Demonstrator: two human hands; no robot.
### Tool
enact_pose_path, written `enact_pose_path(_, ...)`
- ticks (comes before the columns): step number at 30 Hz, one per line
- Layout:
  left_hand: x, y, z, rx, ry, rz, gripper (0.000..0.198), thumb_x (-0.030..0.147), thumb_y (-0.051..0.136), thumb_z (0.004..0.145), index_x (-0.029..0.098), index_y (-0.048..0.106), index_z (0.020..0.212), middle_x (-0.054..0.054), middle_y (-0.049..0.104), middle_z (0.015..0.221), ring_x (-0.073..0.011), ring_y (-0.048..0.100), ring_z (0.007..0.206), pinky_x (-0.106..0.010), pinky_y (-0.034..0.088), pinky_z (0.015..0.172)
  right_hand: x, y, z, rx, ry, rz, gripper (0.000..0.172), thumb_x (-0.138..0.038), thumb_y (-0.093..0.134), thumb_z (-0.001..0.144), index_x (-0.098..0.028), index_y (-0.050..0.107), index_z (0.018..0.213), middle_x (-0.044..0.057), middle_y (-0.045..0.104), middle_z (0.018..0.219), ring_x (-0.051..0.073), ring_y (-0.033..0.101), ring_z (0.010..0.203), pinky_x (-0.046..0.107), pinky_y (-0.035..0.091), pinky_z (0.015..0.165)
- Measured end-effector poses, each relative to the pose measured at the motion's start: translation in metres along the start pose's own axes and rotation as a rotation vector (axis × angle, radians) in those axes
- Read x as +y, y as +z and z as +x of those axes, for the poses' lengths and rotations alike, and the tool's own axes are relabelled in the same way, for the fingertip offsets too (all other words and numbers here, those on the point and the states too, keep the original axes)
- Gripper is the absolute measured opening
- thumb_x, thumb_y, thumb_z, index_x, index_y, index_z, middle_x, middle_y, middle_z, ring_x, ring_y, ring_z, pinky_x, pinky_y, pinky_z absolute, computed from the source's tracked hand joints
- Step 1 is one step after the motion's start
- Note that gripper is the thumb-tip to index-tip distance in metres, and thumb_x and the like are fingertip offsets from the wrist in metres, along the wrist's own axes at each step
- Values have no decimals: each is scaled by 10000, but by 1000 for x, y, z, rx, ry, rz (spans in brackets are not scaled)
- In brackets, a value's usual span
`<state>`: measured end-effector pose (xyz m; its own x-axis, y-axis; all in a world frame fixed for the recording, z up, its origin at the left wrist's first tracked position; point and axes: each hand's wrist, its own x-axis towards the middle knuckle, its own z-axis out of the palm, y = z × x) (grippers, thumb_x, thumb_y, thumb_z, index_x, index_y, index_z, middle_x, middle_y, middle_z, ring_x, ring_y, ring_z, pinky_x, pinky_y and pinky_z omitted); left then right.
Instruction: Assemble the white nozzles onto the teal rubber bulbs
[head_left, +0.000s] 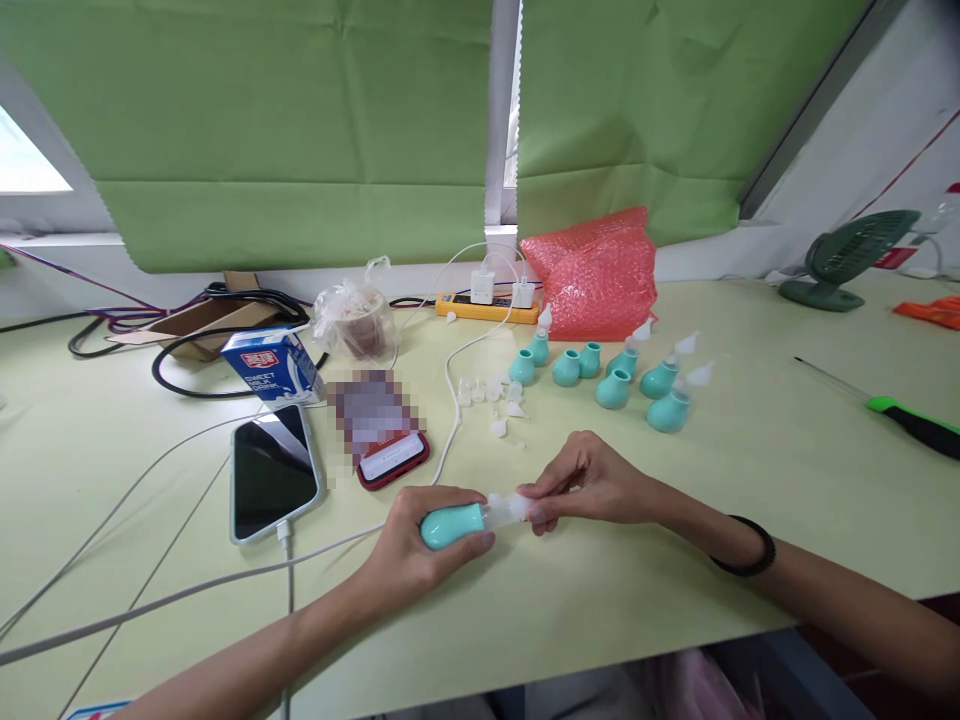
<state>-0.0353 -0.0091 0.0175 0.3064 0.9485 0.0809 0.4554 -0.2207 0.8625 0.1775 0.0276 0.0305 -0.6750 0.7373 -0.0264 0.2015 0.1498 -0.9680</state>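
Observation:
My left hand (424, 545) is wrapped round the teal bulb of a nasal aspirator (452, 525), which lies sideways just over the table's front part. Its clear chamber (495, 513) points right, out of the bulb's mouth. At that end, the fingers of my right hand (592, 480) pinch the whitish soft tip (521, 505), partly covering it. Further back stand several teal bulbs: some bare with open mouths, like this bulb (613, 389), others fitted with chambers and pointed tips, like this aspirator (670, 408). Small clear chambers (478, 391) and loose white tips (499, 428) lie left of them.
Two phones, one dark-screened (274, 475) and one red-cased (394, 460), lie left with white cables (225, 580) across the table. Behind are a milk carton (271, 362), a bagged cup (364, 325), a yellow power strip (457, 307) and red bubble wrap (600, 280). A screwdriver (911, 425) lies right.

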Motion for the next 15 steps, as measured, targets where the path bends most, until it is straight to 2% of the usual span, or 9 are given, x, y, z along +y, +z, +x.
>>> enact_pose_path(5, -1, 0, -3, 40, 93, 18, 248, 304, 647, 623, 132, 659, 801, -76, 681, 813, -202, 622, 723, -245, 487, 599, 1, 5, 1, 57, -27, 48, 203, -274, 664, 642, -107, 692, 754, 63, 685, 634, 139, 629, 546, 238, 539, 559)
enact_pose_path(8, -3, 2, -5, 72, 148, 21, 245, 289, 655, 619, 134, 655, 809, -78, 680, 810, -199, 624, 709, -251, 488, 607, 0, 5, 1, 40, -25, 20, 182, -269, 664, 643, -113, 694, 730, 59, 686, 637, 147, 634, 561, 239, 540, 556)
enact_pose_path(15, -6, 4, -5, 20, 190, 85, 222, 311, 643, 646, 155, 660, 804, -74, 680, 800, -215, 621, 724, -257, 480, 590, 2, 6, 0, -8, 21, 58, 167, -270, 689, 607, -126, 698, 692, 53, 685, 634, 151, 628, 552, 252, 537, 550)
